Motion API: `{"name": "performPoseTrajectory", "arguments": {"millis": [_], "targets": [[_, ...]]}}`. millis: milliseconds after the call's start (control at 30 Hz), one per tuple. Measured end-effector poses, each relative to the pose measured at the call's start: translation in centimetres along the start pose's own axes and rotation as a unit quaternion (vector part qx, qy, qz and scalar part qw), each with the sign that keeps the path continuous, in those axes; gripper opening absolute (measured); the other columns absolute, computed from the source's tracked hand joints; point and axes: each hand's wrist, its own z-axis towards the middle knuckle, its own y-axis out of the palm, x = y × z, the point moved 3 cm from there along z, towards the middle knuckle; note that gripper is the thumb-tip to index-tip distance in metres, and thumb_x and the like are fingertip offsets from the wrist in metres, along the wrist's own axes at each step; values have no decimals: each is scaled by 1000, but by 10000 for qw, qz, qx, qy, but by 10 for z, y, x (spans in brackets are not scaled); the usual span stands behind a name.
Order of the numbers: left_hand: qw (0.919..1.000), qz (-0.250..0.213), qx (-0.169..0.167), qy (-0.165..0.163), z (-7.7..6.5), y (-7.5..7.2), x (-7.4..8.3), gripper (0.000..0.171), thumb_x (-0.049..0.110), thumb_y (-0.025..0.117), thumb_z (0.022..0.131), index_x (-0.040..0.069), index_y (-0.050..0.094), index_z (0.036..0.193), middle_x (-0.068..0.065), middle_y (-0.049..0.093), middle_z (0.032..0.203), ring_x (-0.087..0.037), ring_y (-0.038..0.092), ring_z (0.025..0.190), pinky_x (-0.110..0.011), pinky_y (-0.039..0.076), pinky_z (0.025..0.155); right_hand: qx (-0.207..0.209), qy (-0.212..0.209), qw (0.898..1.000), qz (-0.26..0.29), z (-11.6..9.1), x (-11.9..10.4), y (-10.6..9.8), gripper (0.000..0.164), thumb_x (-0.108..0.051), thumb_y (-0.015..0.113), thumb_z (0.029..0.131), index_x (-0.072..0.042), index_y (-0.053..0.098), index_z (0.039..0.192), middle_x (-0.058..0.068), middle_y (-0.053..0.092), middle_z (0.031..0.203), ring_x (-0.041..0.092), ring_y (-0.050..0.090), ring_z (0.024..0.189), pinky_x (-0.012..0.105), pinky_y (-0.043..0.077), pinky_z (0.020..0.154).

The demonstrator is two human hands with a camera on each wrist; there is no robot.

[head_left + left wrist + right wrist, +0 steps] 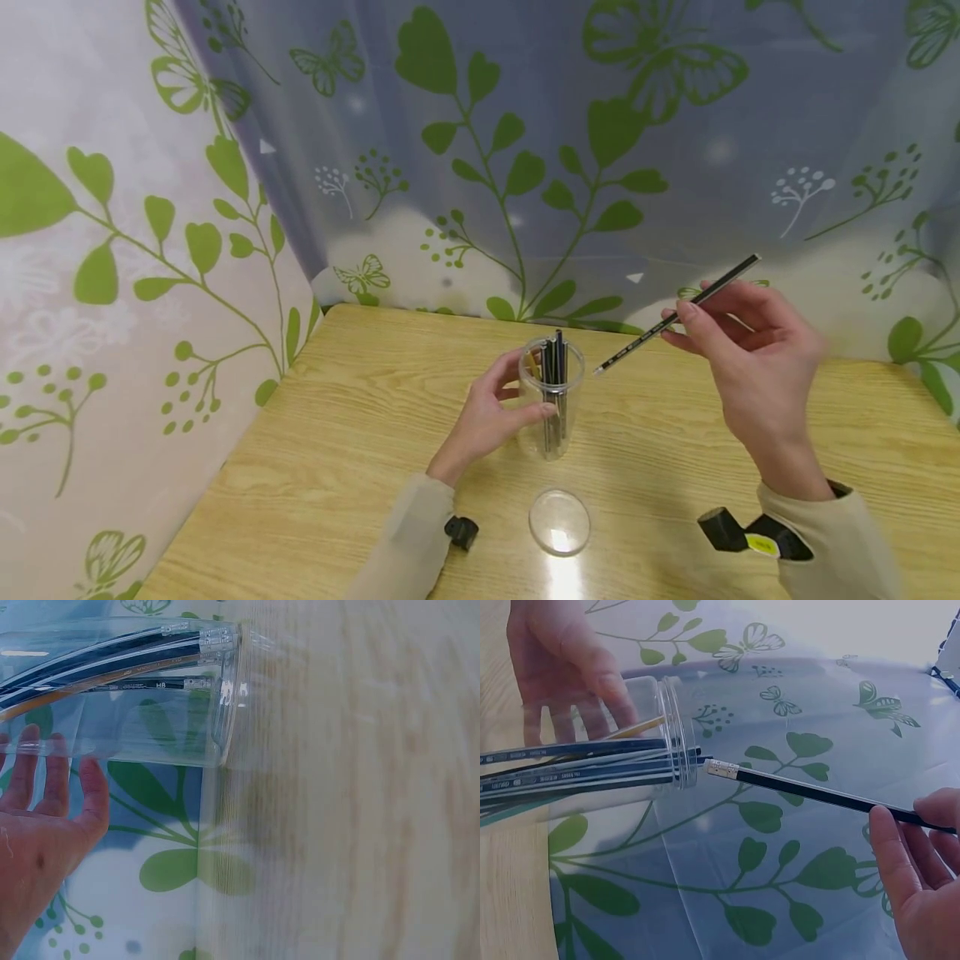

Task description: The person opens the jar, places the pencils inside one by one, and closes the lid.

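A clear plastic jar (531, 437) stands upright on the table, and my left hand (491, 410) grips its side, thumb at the front. Several dark pencils (553, 362) and one yellowish one lean inside it; eraser ends show through the wall in the left wrist view. My right hand (772, 375) pinches a black pencil (645, 337) between thumb and fingers, to the right of the jar. That pencil slants, its silver-banded eraser end (721, 769) pointing down toward the jar's mouth, close to the rim in the head view.
A round clear lid (559, 522) lies flat on the wood-grain table (337, 433) in front of the jar. Behind and to the left hang curtains (480, 208) with green leaves and butterflies, meeting the table's back edge.
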Motion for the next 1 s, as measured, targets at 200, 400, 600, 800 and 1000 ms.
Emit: {"name": "performPoseTrajectory", "arguments": {"millis": [200, 400, 600, 800, 1000], "targets": [[10000, 12, 1, 12, 1, 0, 0, 73, 20, 84, 82, 27, 51, 147, 1, 64, 137, -19, 58, 128, -44, 51, 105, -94, -24, 9999, -101, 3, 3, 13, 28, 22, 71, 80, 16, 64, 107, 13, 73, 94, 22, 77, 79, 39, 63, 68], [10000, -3, 11, 8, 0, 0, 0, 73, 20, 84, 82, 30, 51, 147, 1, 64, 137, -19, 58, 128, -43, 51, 105, -330, -31, 9991, -250, 5, 7, 23, 27, 21, 71, 82, 12, 66, 107, 10, 74, 92, 20, 77, 82, 37, 63, 70], [10000, -13, -4, -36, 0, 0, 1, 74, 22, 85, 82, 30, 51, 147, 2, 64, 137, -19, 58, 128, -43, 50, 106, -439, 24, 9983, -371, 5, 15, 29, 25, 17, 72, 83, 8, 68, 106, 8, 75, 93, 18, 77, 81, 37, 63, 71], [10000, 1, 21, -31, 0, 0, 2, 74, 22, 85, 82, 30, 51, 147, 2, 64, 137, -19, 58, 128, -43, 51, 106, -601, 49, 9976, -350, 3, 24, 32, 24, 17, 71, 84, 9, 67, 107, 8, 76, 95, 17, 77, 83, 36, 63, 72], [10000, 7, 22, -12, -1, 0, 3, 73, 22, 85, 82, 31, 51, 147, 2, 65, 136, -19, 58, 128, -43, 51, 105, -682, 187, 9941, -825, -1, 33, 34, 26, 13, 72, 86, 6, 68, 111, 5, 74, 94, 14, 76, 84, 34, 63, 71]]}}
